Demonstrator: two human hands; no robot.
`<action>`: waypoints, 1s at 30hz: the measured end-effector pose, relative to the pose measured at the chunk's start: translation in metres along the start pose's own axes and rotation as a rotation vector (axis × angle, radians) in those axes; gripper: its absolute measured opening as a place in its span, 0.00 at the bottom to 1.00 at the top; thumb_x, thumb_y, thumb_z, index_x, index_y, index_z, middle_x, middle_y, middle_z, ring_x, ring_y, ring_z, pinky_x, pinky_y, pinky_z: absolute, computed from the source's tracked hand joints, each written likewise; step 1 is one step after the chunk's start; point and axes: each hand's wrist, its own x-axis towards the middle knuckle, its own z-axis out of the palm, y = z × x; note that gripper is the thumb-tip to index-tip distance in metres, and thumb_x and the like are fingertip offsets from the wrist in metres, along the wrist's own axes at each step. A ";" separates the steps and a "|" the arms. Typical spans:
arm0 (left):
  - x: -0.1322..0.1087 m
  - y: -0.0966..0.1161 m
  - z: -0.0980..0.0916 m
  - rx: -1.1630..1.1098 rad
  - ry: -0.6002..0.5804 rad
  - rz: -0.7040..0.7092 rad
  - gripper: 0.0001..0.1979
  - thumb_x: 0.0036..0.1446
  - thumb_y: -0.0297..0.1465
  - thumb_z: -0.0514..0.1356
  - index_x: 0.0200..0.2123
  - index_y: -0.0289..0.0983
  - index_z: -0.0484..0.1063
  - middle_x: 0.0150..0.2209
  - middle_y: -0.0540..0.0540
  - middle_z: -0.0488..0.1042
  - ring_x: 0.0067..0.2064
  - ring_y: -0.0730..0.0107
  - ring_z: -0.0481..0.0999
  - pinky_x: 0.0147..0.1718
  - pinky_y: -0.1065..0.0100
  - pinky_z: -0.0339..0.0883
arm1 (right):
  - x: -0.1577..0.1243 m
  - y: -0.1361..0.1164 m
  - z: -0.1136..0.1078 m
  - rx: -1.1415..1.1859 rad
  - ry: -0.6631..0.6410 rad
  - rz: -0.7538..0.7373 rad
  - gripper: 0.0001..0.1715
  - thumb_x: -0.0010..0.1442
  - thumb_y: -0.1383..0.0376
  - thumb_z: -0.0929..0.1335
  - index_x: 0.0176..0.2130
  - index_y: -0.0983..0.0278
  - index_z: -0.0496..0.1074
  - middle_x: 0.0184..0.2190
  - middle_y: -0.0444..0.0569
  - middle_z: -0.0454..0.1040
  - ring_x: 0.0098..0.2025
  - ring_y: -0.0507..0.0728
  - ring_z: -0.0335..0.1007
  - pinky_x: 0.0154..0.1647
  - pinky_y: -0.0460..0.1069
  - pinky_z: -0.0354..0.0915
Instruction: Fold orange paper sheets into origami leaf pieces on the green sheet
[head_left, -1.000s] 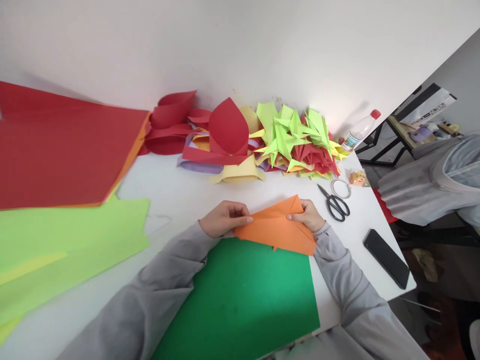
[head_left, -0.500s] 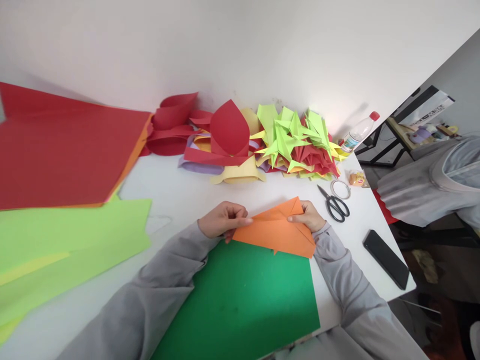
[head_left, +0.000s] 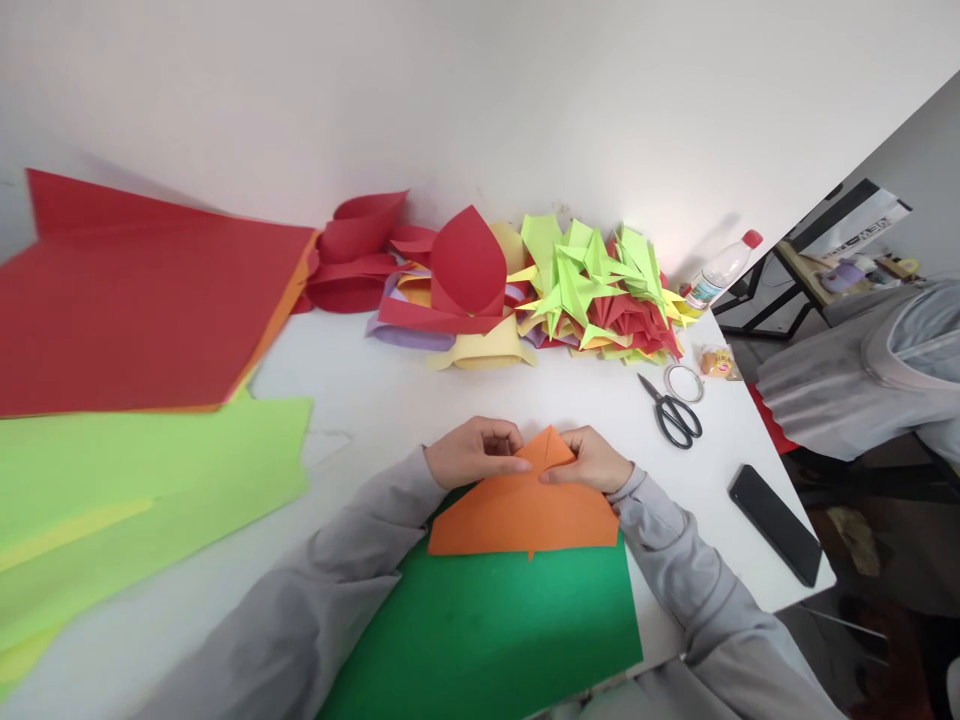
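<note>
A folded orange paper (head_left: 517, 515) lies in front of me, its lower edge over a dark green sheet (head_left: 487, 630). Its peak points away from me. My left hand (head_left: 472, 452) pinches the paper at the left of the peak, fingers closed. My right hand (head_left: 589, 460) pinches it at the right of the peak, fingers closed as well. Both hands sit close together at the top of the fold. Grey sleeves cover both arms.
Red sheets (head_left: 142, 290) and light green sheets (head_left: 142, 480) lie at the left. A heap of folded paper shapes (head_left: 525, 290) runs along the wall. Black scissors (head_left: 675, 412), a tape ring (head_left: 682, 382), a bottle (head_left: 720, 268) and a black phone (head_left: 776, 525) are at the right. Another person's grey sleeve (head_left: 847, 385) is beyond the table edge.
The orange paper has turned from a slanted lie to level, peak pointing away, and shifted toward me. Both hands have come together at the peak.
</note>
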 end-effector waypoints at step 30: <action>0.004 -0.012 0.006 0.342 -0.006 0.036 0.22 0.49 0.45 0.57 0.15 0.36 0.56 0.16 0.56 0.48 0.21 0.78 0.49 0.20 0.72 0.43 | 0.007 0.008 0.016 -0.091 0.121 -0.179 0.26 0.51 0.45 0.69 0.25 0.66 0.74 0.21 0.43 0.68 0.24 0.49 0.58 0.25 0.45 0.56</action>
